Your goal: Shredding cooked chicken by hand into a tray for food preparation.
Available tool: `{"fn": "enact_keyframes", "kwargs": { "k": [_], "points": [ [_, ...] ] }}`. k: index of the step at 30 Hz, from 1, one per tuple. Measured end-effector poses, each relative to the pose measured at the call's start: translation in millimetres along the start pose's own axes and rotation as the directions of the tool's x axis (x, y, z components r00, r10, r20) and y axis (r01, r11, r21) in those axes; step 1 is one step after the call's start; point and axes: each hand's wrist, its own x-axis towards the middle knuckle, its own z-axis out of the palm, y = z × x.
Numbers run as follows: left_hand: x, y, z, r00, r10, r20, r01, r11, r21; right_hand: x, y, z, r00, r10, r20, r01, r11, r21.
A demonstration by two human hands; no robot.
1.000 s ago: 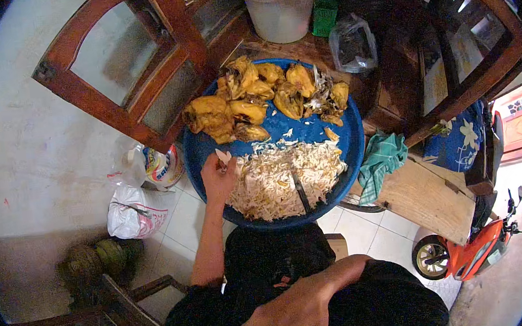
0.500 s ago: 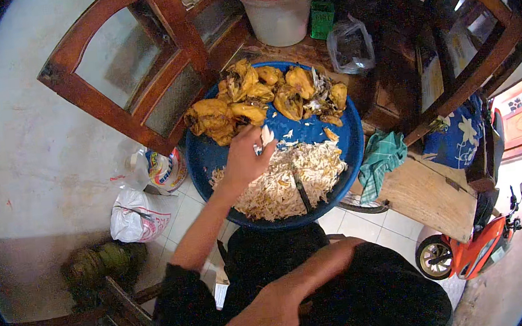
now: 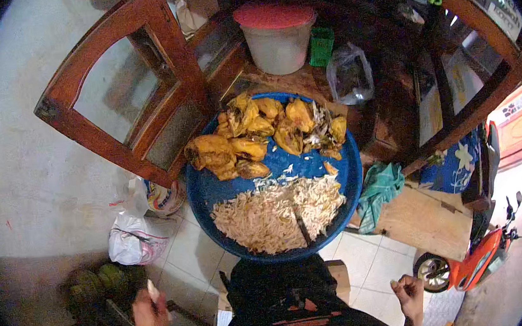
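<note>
Off to the lower left, away from the tray, my left hand (image 3: 151,321) pinches a small white piece of chicken meat (image 3: 153,291). My right hand (image 3: 410,297) is at the lower right with its fingers curled closed, and nothing shows in it. Between them, in front of my body, stands a round blue tray (image 3: 196,198). Yellow cooked chicken pieces (image 3: 212,155) lie along its far side. A heap of pale shredded chicken (image 3: 257,220) covers the near side, and a dark, narrow handle-like thing (image 3: 301,222) rests in it.
Behind the tray are a white bucket with a red lid (image 3: 277,40), a green basket (image 3: 321,46) and a clear plastic bag (image 3: 350,76). Wooden cabinet doors (image 3: 54,99) stand open on both sides. A green cloth (image 3: 380,192) hangs at right, near an orange motorbike (image 3: 481,261).
My left hand has drawn back from over the tray to the lower left, keeping the white piece. The right hand has moved from across my lap out to the right.
</note>
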Motion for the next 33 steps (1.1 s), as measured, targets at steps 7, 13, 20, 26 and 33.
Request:
{"fn": "enact_keyframes", "kwargs": {
  "k": [7,13,20,26,33],
  "points": [
    [125.1,178.7,80.4,0.508,0.861,-0.018,-0.849,0.504,0.16,131.2,-124.4,219.9,0.224,-0.684,0.694,0.9,0.419,0.123],
    [179.9,158.8,89.2,0.625,0.773,-0.106,-0.766,0.634,0.11,175.0,-140.6,243.7,0.217,-0.721,0.658,0.95,0.31,0.026],
    [-19.9,-68.2,46.8,0.925,0.236,-0.296,-0.23,0.972,0.057,18.1,38.1,-7.2,0.996,-0.055,-0.073,0.026,0.936,-0.351],
    [119.3,56.8,63.6,0.723,0.646,-0.245,-0.625,0.762,0.169,144.1,-11.5,117.8,0.838,-0.394,0.378,0.531,0.75,-0.394],
    [178.5,136.8,185.5,0.801,0.57,-0.183,-0.578,0.658,-0.483,191.4,-30.5,240.8,0.744,-0.279,0.607,0.663,0.416,-0.622]
  ]
}}
